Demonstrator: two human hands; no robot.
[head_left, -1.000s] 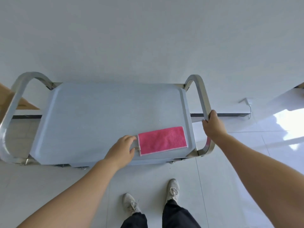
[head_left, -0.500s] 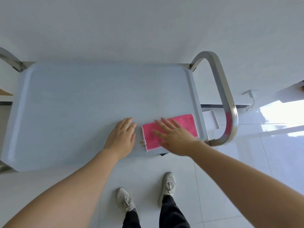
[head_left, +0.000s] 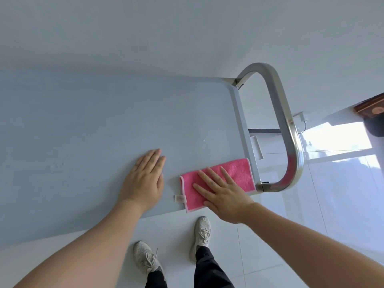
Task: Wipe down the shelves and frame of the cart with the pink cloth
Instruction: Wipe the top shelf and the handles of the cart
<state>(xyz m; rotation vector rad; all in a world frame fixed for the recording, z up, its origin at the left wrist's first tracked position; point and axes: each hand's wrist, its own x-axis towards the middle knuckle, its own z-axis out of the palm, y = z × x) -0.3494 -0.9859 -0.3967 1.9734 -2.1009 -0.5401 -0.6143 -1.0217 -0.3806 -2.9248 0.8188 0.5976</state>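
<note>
The folded pink cloth [head_left: 239,173] lies flat at the near right corner of the cart's grey top shelf [head_left: 104,125]. My right hand [head_left: 222,194] rests on the cloth's near half with straight, spread fingers. My left hand [head_left: 145,179] lies flat on the bare shelf just left of the cloth, fingers together. The steel handle loop [head_left: 288,125] of the frame curves round the shelf's right end. Lower shelves are hidden beneath the top one.
A white wall stands right behind the cart. My two shoes [head_left: 201,231] stand on the glossy white tile floor below the shelf's near edge. A white plug and cable [head_left: 302,119] sit at the wall's base on the right, beside a dark wooden object [head_left: 372,107].
My right hand left the steel handle and came down flat on the pink cloth. My left hand let go of the cloth's edge and flattened on the shelf. The view moved closer and right.
</note>
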